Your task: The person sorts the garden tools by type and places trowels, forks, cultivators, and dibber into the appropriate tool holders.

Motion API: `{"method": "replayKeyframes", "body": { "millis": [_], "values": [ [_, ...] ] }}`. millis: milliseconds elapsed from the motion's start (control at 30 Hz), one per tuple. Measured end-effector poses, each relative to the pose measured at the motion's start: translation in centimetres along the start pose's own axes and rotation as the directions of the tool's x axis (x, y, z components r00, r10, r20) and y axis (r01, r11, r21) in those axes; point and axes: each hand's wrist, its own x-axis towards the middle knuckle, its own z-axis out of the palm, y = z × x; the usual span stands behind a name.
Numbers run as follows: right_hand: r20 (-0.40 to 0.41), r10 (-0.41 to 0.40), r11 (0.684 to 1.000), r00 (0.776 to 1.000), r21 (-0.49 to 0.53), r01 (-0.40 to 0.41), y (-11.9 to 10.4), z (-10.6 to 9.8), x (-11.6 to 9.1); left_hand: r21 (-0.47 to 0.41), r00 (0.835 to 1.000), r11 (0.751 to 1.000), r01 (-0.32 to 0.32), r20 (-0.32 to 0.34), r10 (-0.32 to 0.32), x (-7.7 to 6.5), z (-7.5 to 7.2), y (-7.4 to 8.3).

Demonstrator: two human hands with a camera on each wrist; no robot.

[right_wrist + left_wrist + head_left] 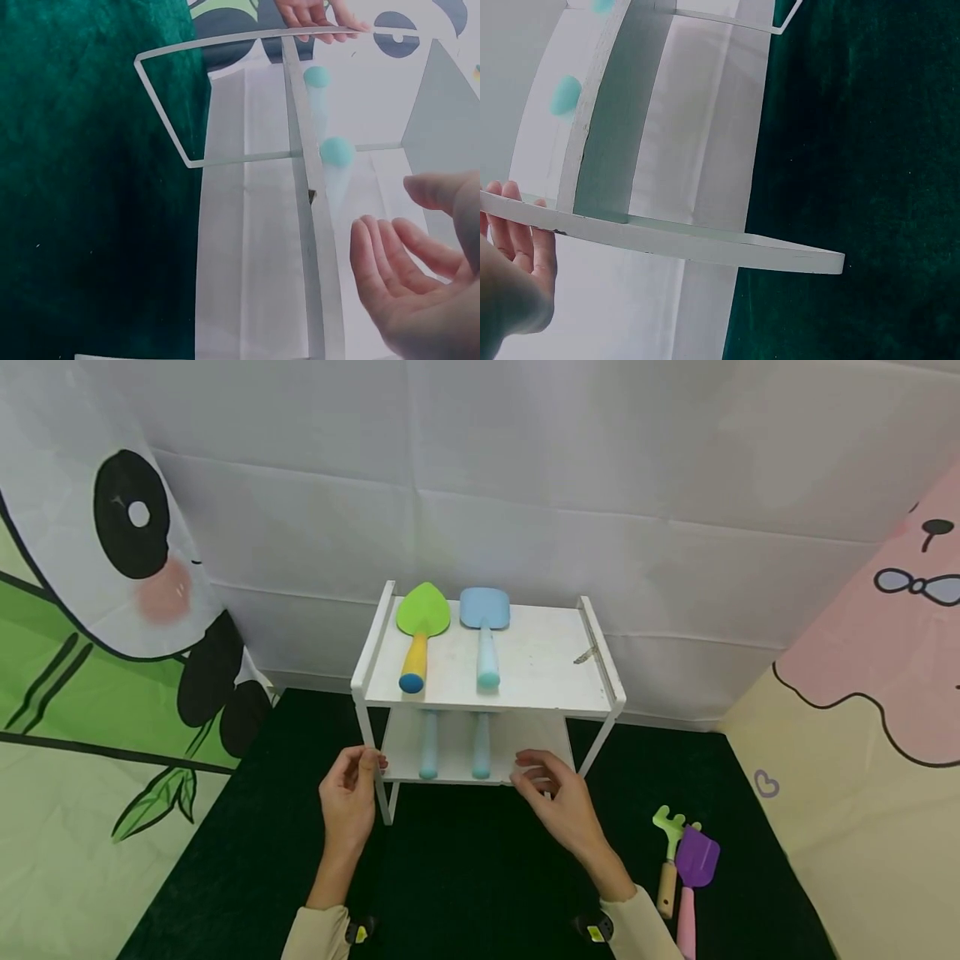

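2 light-blue handles (481,747) vanish behind the upper shelf (547,652); a pink handle (686,922) is cropped below.

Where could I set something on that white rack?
The top shelf is bare between the blue shovel and the right rail; left, the green trowel crowds it. The lower shelf looks free right of two handles, by the right hand.

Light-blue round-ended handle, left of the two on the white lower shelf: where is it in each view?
Head: the light-blue handle is slightly left of and below centre, left of its light-blue neighbour.
Left wrist: its turquoise end is upper left, below the neighbour's end.
Right wrist: its turquoise end is near the top, right of centre, above the neighbour's.
Shared landmark: the white lower shelf's front edge, close to both handle ends.
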Motion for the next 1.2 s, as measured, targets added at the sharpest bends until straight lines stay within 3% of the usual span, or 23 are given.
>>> {"method": "replayKeyframes", "body": {
  "millis": [400, 1200],
  "values": [
    [-0.048, -0.081, 0.997, 0.996, -0.003, 0.081, 1.2, -1.0, -2.2, -0.003, 1.0, 1.0, -0.003, 0.0, 0.003, 0.0, -0.2, -0.4],
    [-0.094, -0.109, 0.994, 0.99, -0.017, 0.108, 3.2, -2.6, -6.0, 0.001, 1.0, 1.0, -0.019, 0.007, 0.019, 0.0, -0.1, -0.3]
  ]
}}
